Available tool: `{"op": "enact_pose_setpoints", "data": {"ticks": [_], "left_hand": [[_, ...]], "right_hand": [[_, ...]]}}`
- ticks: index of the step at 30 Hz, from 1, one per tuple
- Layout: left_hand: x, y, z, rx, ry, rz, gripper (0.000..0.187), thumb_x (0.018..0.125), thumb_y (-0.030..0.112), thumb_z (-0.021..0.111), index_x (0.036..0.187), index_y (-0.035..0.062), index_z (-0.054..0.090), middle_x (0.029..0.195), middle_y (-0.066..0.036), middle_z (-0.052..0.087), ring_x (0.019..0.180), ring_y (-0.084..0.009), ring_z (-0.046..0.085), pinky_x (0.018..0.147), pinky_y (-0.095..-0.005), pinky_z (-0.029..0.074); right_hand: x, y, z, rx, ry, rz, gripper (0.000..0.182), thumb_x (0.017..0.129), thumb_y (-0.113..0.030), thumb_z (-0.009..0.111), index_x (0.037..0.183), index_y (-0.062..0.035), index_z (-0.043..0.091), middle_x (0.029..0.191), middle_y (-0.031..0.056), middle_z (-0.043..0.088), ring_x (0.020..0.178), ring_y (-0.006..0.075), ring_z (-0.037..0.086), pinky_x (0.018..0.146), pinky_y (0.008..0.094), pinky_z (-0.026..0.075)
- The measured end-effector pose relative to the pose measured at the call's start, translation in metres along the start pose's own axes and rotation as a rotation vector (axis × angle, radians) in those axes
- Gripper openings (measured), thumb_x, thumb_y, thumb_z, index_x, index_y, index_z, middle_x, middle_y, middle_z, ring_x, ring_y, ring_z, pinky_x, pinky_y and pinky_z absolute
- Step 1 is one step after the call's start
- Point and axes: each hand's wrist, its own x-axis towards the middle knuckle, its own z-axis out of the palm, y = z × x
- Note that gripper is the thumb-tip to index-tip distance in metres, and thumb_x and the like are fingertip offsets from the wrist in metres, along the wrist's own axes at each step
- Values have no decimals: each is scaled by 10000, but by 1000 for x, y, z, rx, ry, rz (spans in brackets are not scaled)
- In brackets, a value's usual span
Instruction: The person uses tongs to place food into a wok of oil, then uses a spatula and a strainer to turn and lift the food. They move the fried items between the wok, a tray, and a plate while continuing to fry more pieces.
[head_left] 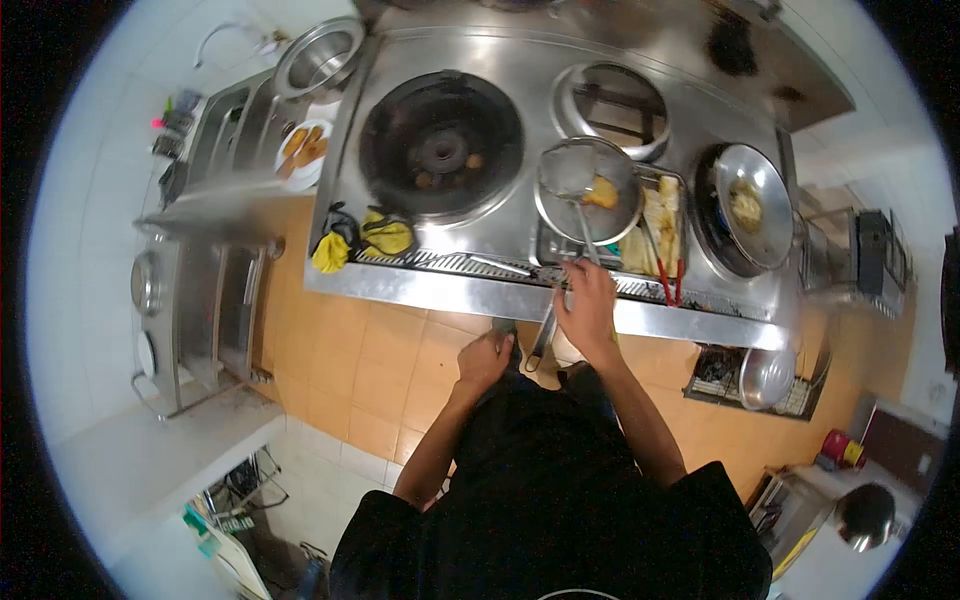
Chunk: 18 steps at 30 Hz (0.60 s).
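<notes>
My right hand (588, 308) is closed around the handle of a metal spatula (567, 168) at the stove's front edge. The spatula's broad head is over a round metal strainer (541, 205), where a golden fried piece (601, 193) lies. The strainer's long handle (542, 342) sticks out past the counter edge, beside my right hand. Under the strainer is a metal tray (682, 190) with pale, long food pieces (660, 225) and red-handled tongs (668, 285). My left hand (487, 360) is curled shut in front of my body, apart from the counter; anything inside it is hidden.
A large dark wok burner (440, 145) fills the stove's left. Behind the strainer stands a round pot (615, 105); on the right, a wok (755, 205) holds pale food. Yellow-and-black cloths (387, 235) lie at front left. A white plate (303, 155) of fried pieces sits further left.
</notes>
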Motion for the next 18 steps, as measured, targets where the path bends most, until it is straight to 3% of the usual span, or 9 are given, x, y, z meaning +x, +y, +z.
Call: {"op": "enact_pose_setpoints", "data": {"ticks": [3, 4, 5, 9, 12, 14, 16, 17, 18], "left_hand": [[3, 12, 15, -42, -300, -71, 419, 981, 407, 491, 1048, 12, 613, 926, -184, 690, 822, -316, 687, 739, -443, 524], [10, 3, 38, -410, -347, -156, 486, 986, 461, 474, 1019, -1, 622, 913, -169, 691, 809, -274, 690, 717, -392, 531], [16, 1, 51, -778, -389, -242, 557, 990, 515, 458, 990, -14, 630, 900, -155, 692, 796, -232, 694, 696, -340, 538], [27, 36, 52, -932, -554, -294, 580, 976, 556, 474, 964, -3, 629, 794, -88, 653, 670, -166, 640, 655, -278, 530], [25, 58, 72, -985, -540, -291, 563, 974, 556, 478, 1011, 12, 619, 742, -51, 611, 648, -171, 629, 662, -284, 533], [23, 74, 86, -1009, -431, -299, 527, 998, 540, 431, 977, 44, 608, 709, -26, 550, 601, -165, 567, 602, -300, 496], [19, 82, 95, -1053, -270, -346, 478, 996, 528, 450, 912, 72, 566, 649, -2, 496, 500, -118, 491, 444, -271, 397], [17, 88, 101, -1052, -158, -361, 449, 1003, 495, 460, 803, 97, 518, 584, 23, 434, 434, -78, 379, 379, -259, 270], [15, 96, 105, -1046, -140, -366, 449, 1003, 495, 460, 803, 97, 518, 584, 23, 434, 434, -78, 379, 379, -259, 270]], "right_hand": [[-74, 58, -5, -154, 214, 273, 558, 787, -289, 684, 1244, -40, 484, 1166, 218, 503, 1126, 394, 467, 946, 543, 341], [-88, 68, -7, -154, 231, 287, 558, 787, -289, 684, 1244, -40, 484, 1166, 218, 503, 1126, 394, 467, 946, 543, 341], [-100, 78, -10, -86, 48, 400, 561, 786, -295, 681, 1242, -36, 482, 1183, 224, 499, 1142, 390, 472, 943, 545, 346], [-109, 111, -6, -8, -281, 439, 521, 787, -274, 668, 1215, -49, 476, 1147, 222, 552, 1050, 383, 570, 893, 522, 414], [-100, 125, -14, 91, -350, 300, 445, 825, -178, 649, 1206, -38, 469, 1018, 250, 634, 932, 439, 629, 798, 532, 479], [-86, 135, -23, 449, -470, 499, 401, 848, -134, 609, 1197, -12, 452, 976, 282, 631, 923, 484, 605, 802, 563, 471], [-94, 160, -15, 536, -365, 376, 379, 858, -109, 582, 1192, -2, 439, 941, 303, 623, 917, 508, 590, 807, 571, 462], [-97, 169, -19, 520, -358, 353, 379, 855, -106, 587, 1191, -8, 443, 938, 303, 622, 913, 504, 594, 797, 564, 466], [-100, 175, -23, 505, -353, 332, 379, 852, -102, 592, 1191, -13, 447, 934, 302, 620, 909, 500, 597, 787, 556, 469]]}}
